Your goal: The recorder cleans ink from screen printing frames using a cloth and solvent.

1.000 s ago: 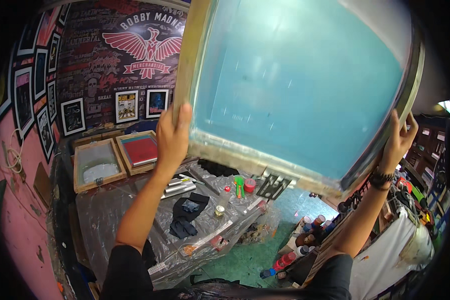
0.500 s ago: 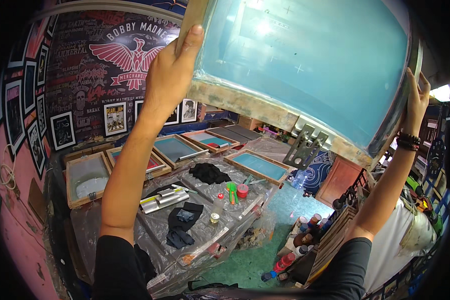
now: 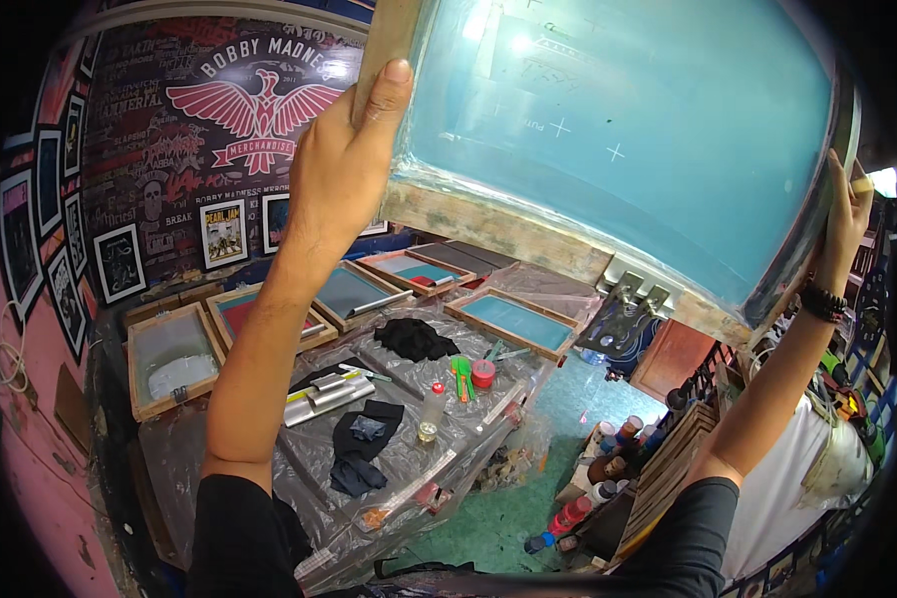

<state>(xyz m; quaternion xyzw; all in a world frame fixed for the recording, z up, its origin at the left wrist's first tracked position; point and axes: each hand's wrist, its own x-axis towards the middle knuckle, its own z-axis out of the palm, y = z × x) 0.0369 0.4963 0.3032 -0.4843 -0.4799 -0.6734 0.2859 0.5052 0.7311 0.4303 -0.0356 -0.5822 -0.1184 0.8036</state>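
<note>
A large wooden-framed printing screen [image 3: 608, 110] with blue-green mesh is held up high in front of me, its top cut off by the picture's edge. My left hand [image 3: 354, 149] grips the left side of its frame, thumb lying along the front. On the opposite side, my right hand [image 3: 847, 214] is closed round the frame's edge, its fingers partly hidden. Small pale crosses and faint markings show on the mesh. A metal hinge clamp [image 3: 623, 309] hangs from the lower wooden bar.
Below stands a plastic-covered table [image 3: 448, 429] with several smaller screens [image 3: 518, 321], black cloths [image 3: 416, 340], metal squeegees or scoops [image 3: 324, 397], a clear bottle [image 3: 432, 414] and a red tub [image 3: 482, 374]. Ink bottles [image 3: 568, 516] and a rack of wooden frames [image 3: 668, 468] stand to the right.
The screen has shifted slightly right and down in the picture, with both hands still on it. The view has turned a little, and the hinge clamp sits at a different angle.
</note>
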